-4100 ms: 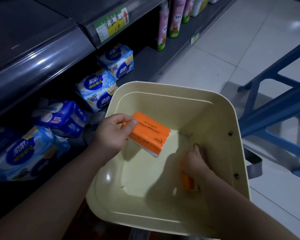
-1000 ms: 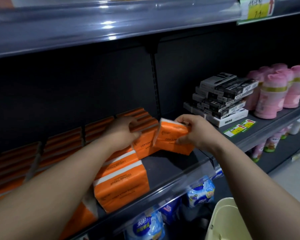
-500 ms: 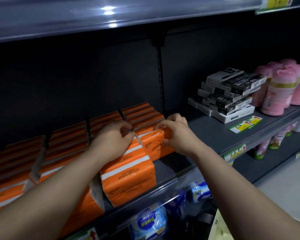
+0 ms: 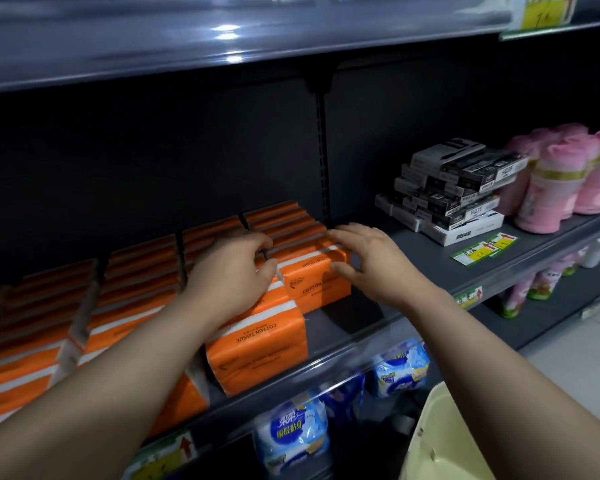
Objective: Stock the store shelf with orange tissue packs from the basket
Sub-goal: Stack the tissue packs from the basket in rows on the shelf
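Flanking tissue pack (image 4: 321, 284): outstretched hands (image 4: 232, 271) (image 4: 374, 268), palms down.

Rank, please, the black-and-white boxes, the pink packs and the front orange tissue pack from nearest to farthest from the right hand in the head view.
1. The front orange tissue pack, just left of the right hand.
2. The black-and-white boxes, further right and back.
3. The pink packs, at the far right.
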Available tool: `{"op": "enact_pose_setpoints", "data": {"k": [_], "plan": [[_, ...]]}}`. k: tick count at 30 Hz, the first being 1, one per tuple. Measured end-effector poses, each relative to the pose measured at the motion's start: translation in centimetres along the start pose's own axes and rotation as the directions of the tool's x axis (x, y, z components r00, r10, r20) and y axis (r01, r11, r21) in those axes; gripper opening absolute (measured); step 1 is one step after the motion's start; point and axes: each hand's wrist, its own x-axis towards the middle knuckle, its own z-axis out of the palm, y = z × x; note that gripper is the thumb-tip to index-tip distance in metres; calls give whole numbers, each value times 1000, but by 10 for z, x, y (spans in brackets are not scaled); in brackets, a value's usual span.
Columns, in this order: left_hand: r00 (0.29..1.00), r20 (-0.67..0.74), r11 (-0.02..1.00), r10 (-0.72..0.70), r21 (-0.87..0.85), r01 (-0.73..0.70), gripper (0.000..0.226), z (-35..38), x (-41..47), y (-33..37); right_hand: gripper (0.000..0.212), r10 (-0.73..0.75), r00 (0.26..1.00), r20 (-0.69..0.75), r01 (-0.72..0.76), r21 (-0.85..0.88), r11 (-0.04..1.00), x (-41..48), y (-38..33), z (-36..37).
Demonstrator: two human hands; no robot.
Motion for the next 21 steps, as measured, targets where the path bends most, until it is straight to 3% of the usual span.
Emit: {"op": "enact_pose_setpoints", "data": {"k": [7,13,21], "plan": [[992,-49,993,116,32,-115,31,-21,-38,10,55,-25,1000,-1,24,-114,993,-23,-15,-19],[991,-72,993,113,41,-110,33,-38,-89,14,50,-118,991,-69,114,-56,992,-50,-46,-33],[999,-17,1000,28,-5,-28,31,-57,-199,-16,46,-107,994,1,107,-27,994,-119,-112,-19]]}}
